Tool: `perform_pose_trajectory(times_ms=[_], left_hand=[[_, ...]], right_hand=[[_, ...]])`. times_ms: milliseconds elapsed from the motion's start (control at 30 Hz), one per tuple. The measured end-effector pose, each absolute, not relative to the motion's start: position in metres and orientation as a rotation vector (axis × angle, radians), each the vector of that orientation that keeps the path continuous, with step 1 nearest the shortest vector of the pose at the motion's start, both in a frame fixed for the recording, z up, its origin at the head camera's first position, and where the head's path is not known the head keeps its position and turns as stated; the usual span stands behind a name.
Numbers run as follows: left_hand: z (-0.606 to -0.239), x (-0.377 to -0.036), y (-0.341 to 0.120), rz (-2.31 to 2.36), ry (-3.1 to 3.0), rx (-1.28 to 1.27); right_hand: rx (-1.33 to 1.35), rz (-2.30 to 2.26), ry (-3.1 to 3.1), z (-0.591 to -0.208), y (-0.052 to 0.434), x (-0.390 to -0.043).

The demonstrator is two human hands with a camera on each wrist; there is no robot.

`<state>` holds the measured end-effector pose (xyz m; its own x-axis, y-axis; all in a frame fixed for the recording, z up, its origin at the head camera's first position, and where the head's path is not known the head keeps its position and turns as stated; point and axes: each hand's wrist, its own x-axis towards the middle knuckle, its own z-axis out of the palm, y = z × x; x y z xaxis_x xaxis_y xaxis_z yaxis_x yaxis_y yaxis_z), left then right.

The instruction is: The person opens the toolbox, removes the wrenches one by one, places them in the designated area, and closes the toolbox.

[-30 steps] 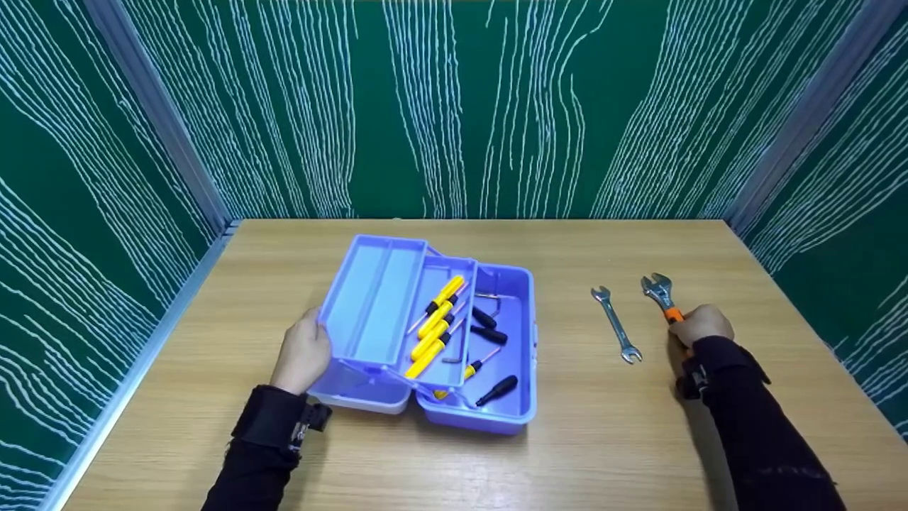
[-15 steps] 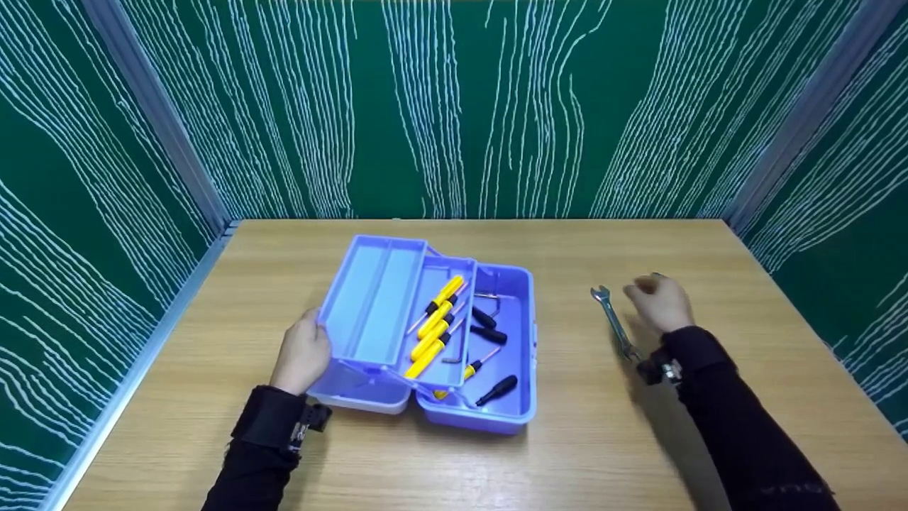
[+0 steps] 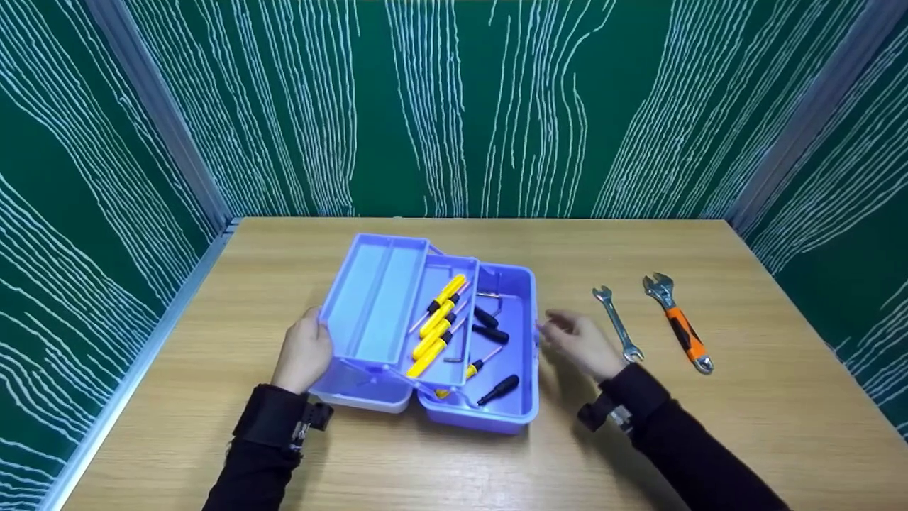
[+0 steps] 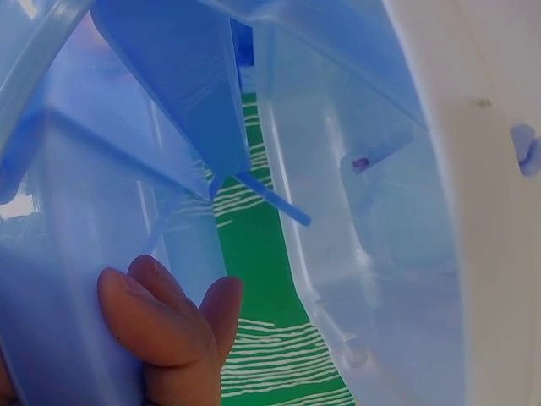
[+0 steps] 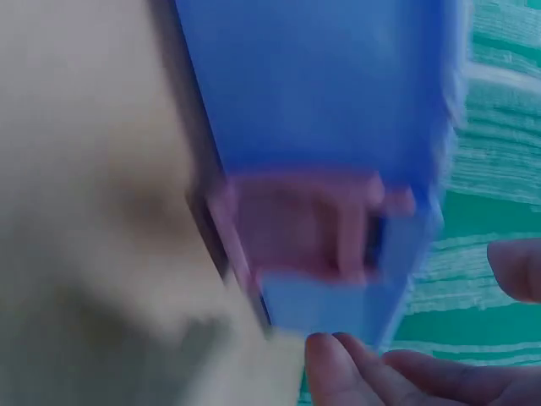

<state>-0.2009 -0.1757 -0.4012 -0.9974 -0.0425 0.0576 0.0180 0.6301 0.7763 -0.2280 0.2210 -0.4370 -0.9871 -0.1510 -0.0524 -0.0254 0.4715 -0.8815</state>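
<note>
Blue plastic makes up the toolbox [image 3: 505, 415], which sits open a little left of the middle of the wooden desk [image 3: 454, 468], its trays fanned out and stepped up toward the left. The left hand [image 3: 303, 353] grips the outer edge of the upper tray [image 3: 369, 298], fingers curled under the rim; the left wrist view shows the fingertips [image 4: 161, 317] pressed against the pale blue wall from below. That upper tray has nothing in it. The middle tray [image 3: 462, 273] carries a row of yellow screwdrivers [image 3: 434, 323] lying side by side, and the deep bottom of the box holds a few black-handled tools [image 3: 496, 389] and one more small yellow-handled driver. The right hand [image 3: 578, 342] is loosely open just beside the right wall of the toolbox, fingers spread toward it and holding nothing; it is blurred, and I cannot tell whether the fingertips touch the plastic. In the right wrist view the fingers [image 5: 397, 372] show at the bottom, near a pinkish latch [image 5: 308, 228] on the box's side. To the right of that hand, a steel spanner [image 3: 617, 323] lies flat on the desk, and just beyond it, roughly parallel, lies an adjustable wrench [image 3: 677, 323] with an orange grip. Green walls with white wavy lines close in the desk on three sides.
</note>
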Motion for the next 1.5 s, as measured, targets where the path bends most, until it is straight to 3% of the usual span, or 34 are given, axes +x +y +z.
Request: perform_pose_trajectory(times_ms=[600,967,1500], left_hand=[[-0.404,-0.202,-0.180,-1.436,-2.704,0.052],[-0.410,-0.202,-0.215,-1.387,-2.694,0.173],[-0.455,-0.201,-0.210,-1.272,-2.846,-0.079]], right_hand=[[-0.168,-1.673,2.552,-0.463,0.199,-0.218],[-0.123,-1.781,2.528,-0.467,0.193,-0.211],[-0.087,-1.844,2.521,-0.471,0.189,-0.210]])
